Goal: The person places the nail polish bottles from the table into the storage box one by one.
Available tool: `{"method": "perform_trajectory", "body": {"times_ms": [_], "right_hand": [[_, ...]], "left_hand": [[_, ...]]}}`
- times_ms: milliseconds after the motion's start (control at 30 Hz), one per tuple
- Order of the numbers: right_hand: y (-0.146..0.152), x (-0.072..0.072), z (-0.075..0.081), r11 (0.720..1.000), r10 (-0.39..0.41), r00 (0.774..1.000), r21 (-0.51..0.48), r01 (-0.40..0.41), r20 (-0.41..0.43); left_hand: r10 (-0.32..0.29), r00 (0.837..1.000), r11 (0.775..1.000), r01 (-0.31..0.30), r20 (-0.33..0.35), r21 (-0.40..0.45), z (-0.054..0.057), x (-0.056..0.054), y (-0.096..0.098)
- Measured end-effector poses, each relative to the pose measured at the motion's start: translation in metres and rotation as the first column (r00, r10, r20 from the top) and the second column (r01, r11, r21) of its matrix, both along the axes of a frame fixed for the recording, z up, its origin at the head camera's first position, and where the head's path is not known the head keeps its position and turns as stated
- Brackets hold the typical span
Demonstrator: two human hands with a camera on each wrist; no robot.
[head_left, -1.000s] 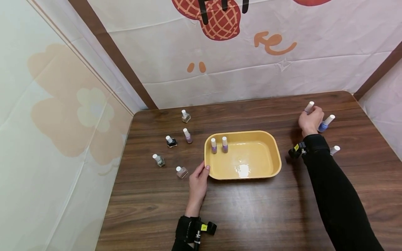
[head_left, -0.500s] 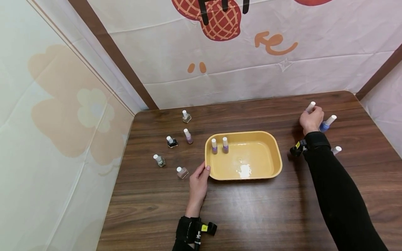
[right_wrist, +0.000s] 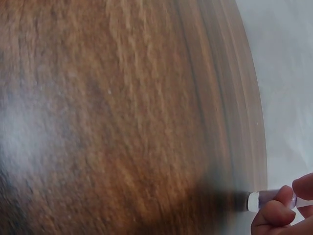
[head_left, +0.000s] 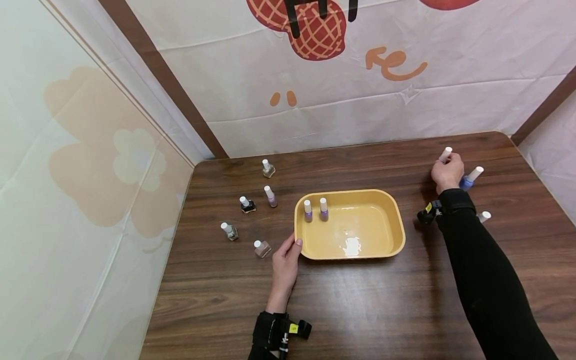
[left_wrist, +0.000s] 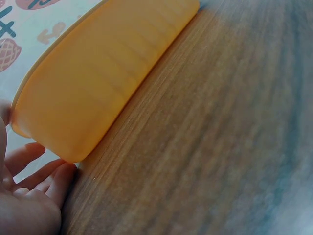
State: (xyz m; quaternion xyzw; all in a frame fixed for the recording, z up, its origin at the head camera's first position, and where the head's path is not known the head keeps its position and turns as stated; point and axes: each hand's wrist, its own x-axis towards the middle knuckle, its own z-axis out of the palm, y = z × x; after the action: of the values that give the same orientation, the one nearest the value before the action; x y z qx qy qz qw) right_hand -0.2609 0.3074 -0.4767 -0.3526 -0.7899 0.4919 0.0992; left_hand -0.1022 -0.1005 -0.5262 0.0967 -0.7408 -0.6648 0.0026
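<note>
My left hand (head_left: 285,262) grips the near left corner of the yellow tray (head_left: 351,251), thumb at the rim and fingers against the outer wall. Inside the tray, two purple nail polish bottles (head_left: 308,214) with white caps stand side by side at the left. At the far right, my right hand (head_left: 447,172) pinches a pale purple nail polish bottle (right_wrist: 269,197); its white cap (head_left: 445,154) sticks up past the fingers. Just right of that hand is a blue nail polish bottle (head_left: 468,184). Behind the right forearm another white cap (head_left: 484,216) shows, its bottle mostly hidden.
Left of the tray, several bottles are scattered: a clear one (head_left: 268,170), a purple one (head_left: 272,200), a black one (head_left: 248,206), a grey one (head_left: 231,233) and a pinkish one (head_left: 262,249). The wooden table (head_left: 360,310) meets a printed cloth wall (head_left: 324,120) behind.
</note>
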Motion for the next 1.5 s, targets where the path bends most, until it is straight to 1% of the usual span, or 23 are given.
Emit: {"method": "perform_trajectory", "body": {"times_ms": [67, 100, 167, 300, 333, 567, 833, 1167, 1333, 1500], "right_hand": [[-0.0005, 0.0007, 0.0003, 1.000, -0.001, 1.000, -0.009, 0.001, 0.003], [-0.0005, 0.0009, 0.0003, 1.000, -0.001, 1.000, -0.014, 0.001, 0.008], [-0.0008, 0.0012, 0.0006, 1.000, -0.008, 1.000, -0.023, 0.008, 0.011], [-0.0001, 0.0004, 0.0000, 0.999, -0.025, 1.000, -0.027, 0.025, 0.008], [0.0000, 0.0003, 0.0000, 0.999, -0.029, 1.000, -0.030, 0.029, 0.004], [0.0002, 0.0007, -0.0005, 0.999, -0.051, 0.999, -0.009, 0.051, 0.009], [-0.0018, 0.0007, 0.0001, 1.000, -0.024, 0.999, 0.013, 0.023, 0.026], [-0.0021, 0.0034, 0.0010, 1.000, -0.024, 1.000, 0.014, 0.024, 0.009], [-0.0005, 0.0030, 0.0007, 1.000, -0.020, 1.000, 0.024, 0.020, 0.013], [-0.0001, 0.0026, 0.0021, 0.999, -0.013, 1.000, 0.032, 0.012, 0.024]], "left_hand": [[0.000, 1.000, 1.000, 0.001, -0.017, 0.005, -0.0004, 0.0003, 0.0001], [-0.002, 1.000, 1.000, 0.002, -0.018, 0.009, 0.0036, 0.0013, 0.0005], [-0.003, 1.000, 1.000, 0.003, -0.020, 0.013, 0.0038, 0.0015, 0.0006], [0.001, 1.000, 1.000, -0.001, -0.019, 0.013, 0.0031, 0.0008, 0.0005], [0.003, 1.000, 1.000, -0.003, -0.023, 0.007, -0.0011, -0.0002, -0.0001], [0.001, 1.000, 1.000, -0.001, -0.019, -0.010, -0.0012, -0.0002, -0.0001], [0.001, 1.000, 1.000, -0.001, 0.015, -0.006, -0.0001, -0.0005, -0.0005], [0.006, 1.000, 1.000, -0.006, -0.014, -0.013, 0.0004, 0.0002, -0.0004], [0.005, 1.000, 1.000, -0.005, -0.007, -0.012, 0.0010, -0.0002, 0.0003], [0.004, 1.000, 1.000, -0.004, 0.021, -0.015, 0.0016, -0.0007, 0.0006]]}}
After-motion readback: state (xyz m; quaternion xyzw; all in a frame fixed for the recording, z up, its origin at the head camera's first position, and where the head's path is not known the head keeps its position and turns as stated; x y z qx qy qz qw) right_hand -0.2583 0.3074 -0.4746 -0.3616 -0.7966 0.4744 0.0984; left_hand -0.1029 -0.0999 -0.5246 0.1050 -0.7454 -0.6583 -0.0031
